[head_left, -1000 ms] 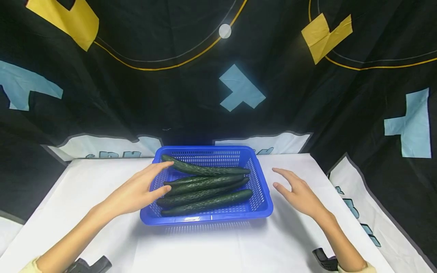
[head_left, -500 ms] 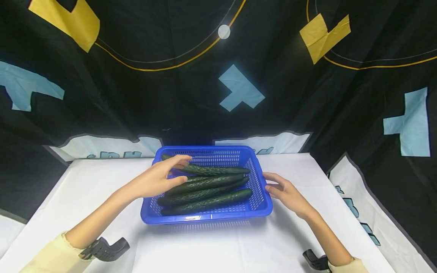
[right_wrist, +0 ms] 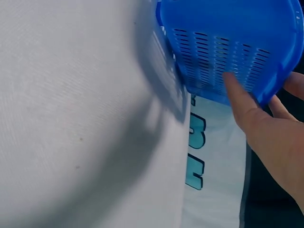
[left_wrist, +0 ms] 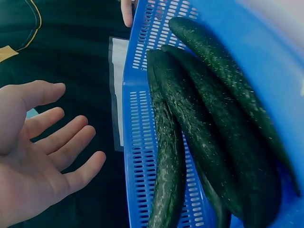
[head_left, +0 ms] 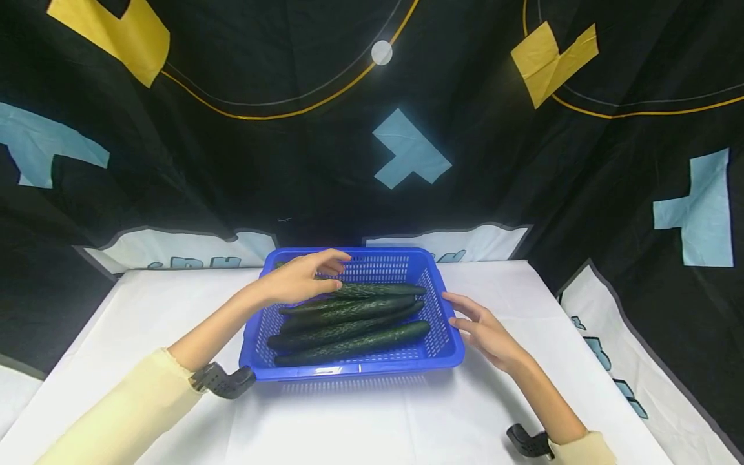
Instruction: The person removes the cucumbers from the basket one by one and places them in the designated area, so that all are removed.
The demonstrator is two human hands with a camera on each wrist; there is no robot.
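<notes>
While left hand (head_left: 305,276) hovers empty, fingers loose, above cucumbers (head_left: 351,313) in basket (head_left: 360,371), right hand (head_left: 488,334) touches basket's right edge (head_left: 456,345), fingers relaxed. Light touch there probably steadies enough; left hand best centred over far cucumber (head_left: 383,290).

Long green cucumbers (head_left: 354,314) lie in a rectangular blue plastic basket (head_left: 360,371) on the white worktop (head_left: 337,420), before a black cloth backdrop (head_left: 290,174).

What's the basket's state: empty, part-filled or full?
Part-filled: cucumbers lie in the basket, and bare gaps show between and beside them.
</notes>
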